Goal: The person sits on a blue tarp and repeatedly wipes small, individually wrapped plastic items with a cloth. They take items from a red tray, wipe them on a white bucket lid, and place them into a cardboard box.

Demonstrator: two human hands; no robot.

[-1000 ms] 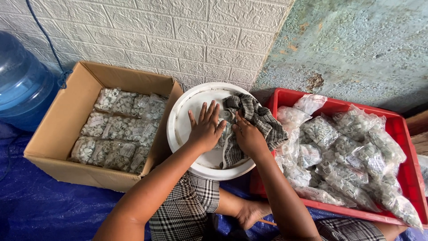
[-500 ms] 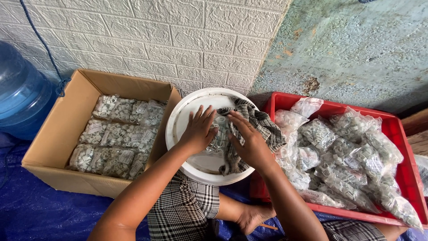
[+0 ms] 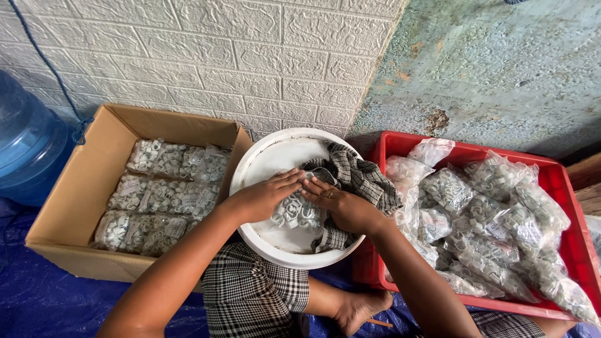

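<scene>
We see a white bucket (image 3: 263, 164) holding a black-and-grey checked cloth (image 3: 360, 178). Clear bags of white rings (image 3: 164, 197) sit in a brown cardboard box (image 3: 75, 200), with more in a red crate (image 3: 563, 188). Blue water bottle (image 3: 25, 144), blue tarp (image 3: 37, 300), black-and-white plaid shorts (image 3: 250, 294), white brick wall (image 3: 206, 56).

Box (image 3: 75, 206) left, basin (image 3: 275, 156) in the middle, crate (image 3: 557, 181) right, bottle (image 3: 25, 144) far left
</scene>
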